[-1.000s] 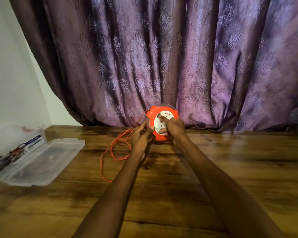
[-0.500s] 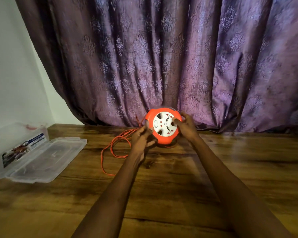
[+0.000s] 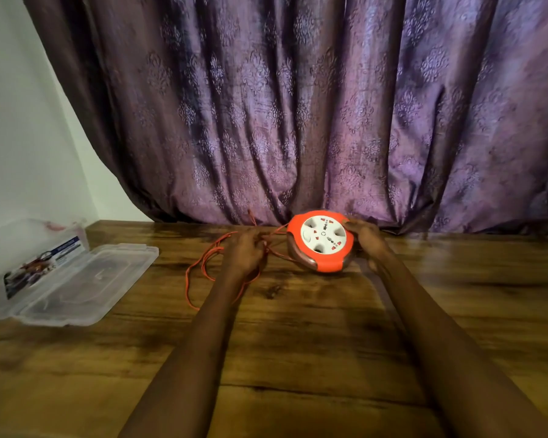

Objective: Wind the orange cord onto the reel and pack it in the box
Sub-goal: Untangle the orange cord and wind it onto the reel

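Left hand (image 3: pixel 246 252) has its fingers curled around the orange cord (image 3: pixel 203 267), just left of the reel (image 3: pixel 320 240). Right hand (image 3: pixel 366 237) grips the reel's right edge, tilting it up on the table (image 3: pixel 298 343). Loose cord loops out leftward; the open clear box (image 3: pixel 76 279) sits well apart by the table's left edge.

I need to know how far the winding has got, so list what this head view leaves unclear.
- Cord wound inside the reel: hidden by its orange housing.
- Left hand grip on the orange cord: fingers blurred, facing away.
- Right hand fingertips: behind the reel's rim.
- Cord's plug end: not seen; strands run behind the left hand.
- Box contents: washed out through clear plastic, label too small to read.
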